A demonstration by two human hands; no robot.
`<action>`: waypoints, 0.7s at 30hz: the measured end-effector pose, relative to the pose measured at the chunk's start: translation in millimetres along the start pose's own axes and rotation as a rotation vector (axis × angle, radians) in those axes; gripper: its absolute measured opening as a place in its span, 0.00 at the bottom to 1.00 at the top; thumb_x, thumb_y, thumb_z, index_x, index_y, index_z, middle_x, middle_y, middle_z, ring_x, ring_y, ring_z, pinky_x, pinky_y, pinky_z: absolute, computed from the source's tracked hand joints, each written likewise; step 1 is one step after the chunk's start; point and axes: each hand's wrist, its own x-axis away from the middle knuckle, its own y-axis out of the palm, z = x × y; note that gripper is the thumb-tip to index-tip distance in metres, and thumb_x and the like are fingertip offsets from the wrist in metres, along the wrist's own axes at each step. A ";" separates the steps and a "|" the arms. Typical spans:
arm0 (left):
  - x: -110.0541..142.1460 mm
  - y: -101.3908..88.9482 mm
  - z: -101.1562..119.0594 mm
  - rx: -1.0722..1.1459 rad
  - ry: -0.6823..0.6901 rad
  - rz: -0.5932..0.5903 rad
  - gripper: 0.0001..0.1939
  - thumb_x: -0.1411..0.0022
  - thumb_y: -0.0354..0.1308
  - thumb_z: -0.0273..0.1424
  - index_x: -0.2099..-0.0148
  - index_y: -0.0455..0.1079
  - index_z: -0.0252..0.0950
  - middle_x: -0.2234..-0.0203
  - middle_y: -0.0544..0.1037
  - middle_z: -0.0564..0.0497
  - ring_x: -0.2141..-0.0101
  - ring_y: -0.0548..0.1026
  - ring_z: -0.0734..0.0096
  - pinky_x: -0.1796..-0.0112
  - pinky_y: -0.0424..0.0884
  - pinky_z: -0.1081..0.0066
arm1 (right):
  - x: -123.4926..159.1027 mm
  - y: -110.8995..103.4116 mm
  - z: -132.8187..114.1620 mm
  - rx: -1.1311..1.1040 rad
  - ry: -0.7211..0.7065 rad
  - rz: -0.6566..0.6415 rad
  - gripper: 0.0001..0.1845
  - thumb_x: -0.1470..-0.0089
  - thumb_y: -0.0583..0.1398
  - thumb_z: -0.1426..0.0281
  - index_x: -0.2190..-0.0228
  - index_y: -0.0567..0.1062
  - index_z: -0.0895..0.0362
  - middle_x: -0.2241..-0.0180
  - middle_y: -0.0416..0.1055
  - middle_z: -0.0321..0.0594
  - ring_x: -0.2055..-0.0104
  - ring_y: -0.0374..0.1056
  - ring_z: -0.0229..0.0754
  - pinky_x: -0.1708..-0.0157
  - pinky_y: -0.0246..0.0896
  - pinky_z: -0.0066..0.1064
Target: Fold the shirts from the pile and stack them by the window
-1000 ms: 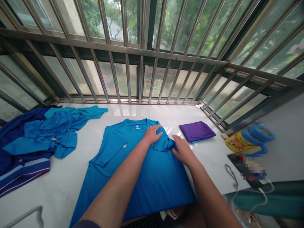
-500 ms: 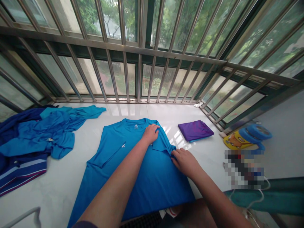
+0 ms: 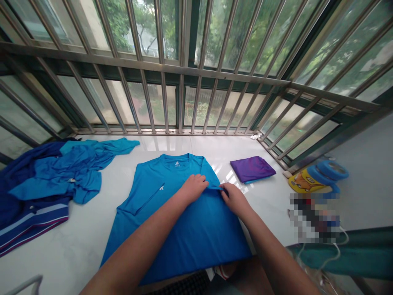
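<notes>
A bright blue short-sleeved T-shirt [image 3: 181,233] lies face up on the white stone ledge [image 3: 73,254], its collar to the far side and a small logo on the chest. My left hand [image 3: 193,188] lies on the chest, its fingertips gathered at a narrow folded edge of the fabric [image 3: 215,188]. My right hand [image 3: 235,200] pinches the other end of that edge, at the shirt's right side. The lower shirt hangs toward me past the ledge's near edge, partly hidden by my forearms.
Crumpled blue and navy garments [image 3: 52,176] lie at left, and a folded purple cloth [image 3: 252,169] lies at right. Beyond it are a yellow cartoon item [image 3: 305,183], blue rolls [image 3: 328,173], a pixelated object [image 3: 313,217] and a white cable [image 3: 337,250]. Metal window bars [image 3: 184,73] line the far side.
The blue flap on the shirt's right side now shows as a narrow edge. My left hand has moved toward me, and my right hand has moved away from me and inward, closer to the left.
</notes>
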 end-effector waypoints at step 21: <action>101.8 -17.0 -142.2 0.126 -0.717 -0.010 0.25 0.21 0.45 0.34 0.31 0.72 0.36 0.31 0.74 0.37 0.33 0.73 0.52 0.34 0.67 0.57 | -56.6 13.7 -51.6 0.275 0.061 -0.002 0.29 0.21 0.44 0.57 0.40 0.79 0.53 0.35 0.74 0.52 0.31 0.65 0.59 0.30 0.52 0.59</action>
